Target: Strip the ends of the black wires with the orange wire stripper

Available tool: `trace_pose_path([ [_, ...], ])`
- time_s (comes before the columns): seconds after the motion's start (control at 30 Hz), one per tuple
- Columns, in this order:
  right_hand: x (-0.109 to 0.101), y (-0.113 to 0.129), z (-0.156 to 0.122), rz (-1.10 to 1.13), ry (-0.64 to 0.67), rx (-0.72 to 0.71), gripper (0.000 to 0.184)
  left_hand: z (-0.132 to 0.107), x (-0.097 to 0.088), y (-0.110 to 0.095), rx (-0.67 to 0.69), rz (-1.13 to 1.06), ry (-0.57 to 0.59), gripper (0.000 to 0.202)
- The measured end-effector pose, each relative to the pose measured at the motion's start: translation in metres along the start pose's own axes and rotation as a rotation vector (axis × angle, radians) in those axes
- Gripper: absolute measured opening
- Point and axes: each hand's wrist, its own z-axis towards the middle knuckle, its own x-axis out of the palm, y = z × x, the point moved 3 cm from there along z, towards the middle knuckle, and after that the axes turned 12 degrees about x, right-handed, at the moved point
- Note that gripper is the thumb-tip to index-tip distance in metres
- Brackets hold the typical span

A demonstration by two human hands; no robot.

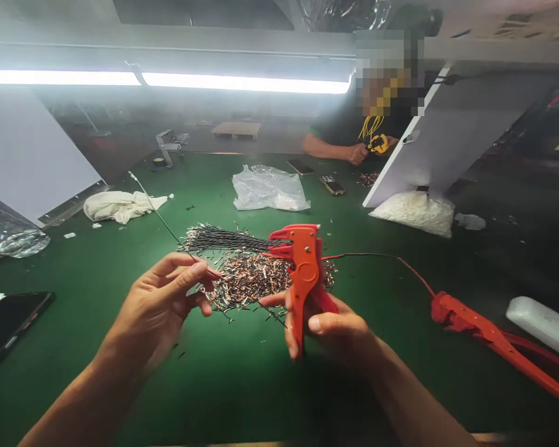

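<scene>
Between the thumb and fingers of my left hand is pinched a thin dark wire, its pale-tipped end pointing up and away to the left. My right hand is wrapped round the handles of an orange-red wire stripper, held upright with its jaws facing left. The wire's near end lies a little left of the tool, apart from the jaws. Behind the stripper lies a bundle of black wires with pale ends. Below the bundle spreads a heap of small copper and black wire scraps.
A second red hand tool lies at right beside a white rounded object. Clear plastic bag, white glove, bag of white pieces and a dark phone surround the work. Across the table, a person's hand holds a yellow-black tool.
</scene>
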Motion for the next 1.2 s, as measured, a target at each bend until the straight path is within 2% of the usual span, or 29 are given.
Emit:
trace_pose_path([
  [0.1, 0.004, -0.009, 0.004, 0.019, 0.073, 0.056, 0.032, -0.003, -0.005, 0.001, -0.025, -0.056, -0.038, 0.034],
  [0.23, 0.005, -0.011, 0.006, 0.103, 0.09, 0.051, 0.035, -0.007, -0.01, 0.006, -0.006, -0.068, -0.07, 0.035],
  [0.47, -0.002, -0.005, 0.003, 0.218, 0.061, 0.008, 0.037, -0.018, -0.018, 0.034, -0.024, 0.0, -0.079, 0.035],
  [0.63, 0.001, -0.007, 0.004, 0.176, 0.111, 0.105, 0.038, -0.019, -0.021, 0.048, -0.034, 0.009, -0.102, 0.035],
  [0.77, 0.003, -0.008, 0.005, 0.163, 0.115, 0.095, 0.042, -0.017, -0.018, 0.051, -0.053, 0.047, -0.074, 0.037],
  [0.83, 0.002, -0.008, 0.006, 0.166, 0.101, 0.059, 0.042, -0.015, -0.02, 0.048, -0.05, 0.173, -0.018, 0.038],
  [0.9, -0.001, -0.008, 0.005, 0.168, 0.074, 0.021, 0.039, -0.013, -0.025, 0.038, 0.044, 0.485, 0.022, 0.046],
  [0.93, -0.002, -0.007, 0.005, 0.169, 0.061, 0.007, 0.038, -0.012, -0.027, 0.03, 0.156, 0.715, 0.027, 0.052],
  [1.0, -0.002, -0.006, 0.004, 0.177, 0.054, -0.005, 0.035, -0.013, -0.025, 0.013, 0.518, 1.082, -0.041, 0.048],
  [1.03, -0.002, -0.006, 0.003, 0.185, 0.061, -0.006, 0.035, -0.014, -0.018, 0.007, 0.7, 1.14, 0.021, 0.038],
  [1.07, -0.001, -0.005, 0.002, 0.193, 0.067, -0.006, 0.035, -0.016, -0.008, 0.005, 0.866, 1.131, 0.141, 0.029],
  [1.1, 0.0, -0.005, 0.002, 0.2, 0.071, -0.005, 0.035, -0.017, 0.003, 0.007, 0.973, 1.113, 0.292, 0.025],
  [1.13, 0.0, -0.006, 0.002, 0.204, 0.071, -0.003, 0.035, -0.018, 0.013, 0.01, 1.032, 1.108, 0.412, 0.026],
  [1.2, -0.001, -0.006, 0.002, 0.199, 0.067, 0.001, 0.036, -0.016, 0.033, 0.02, 1.069, 1.073, 0.598, 0.025],
])
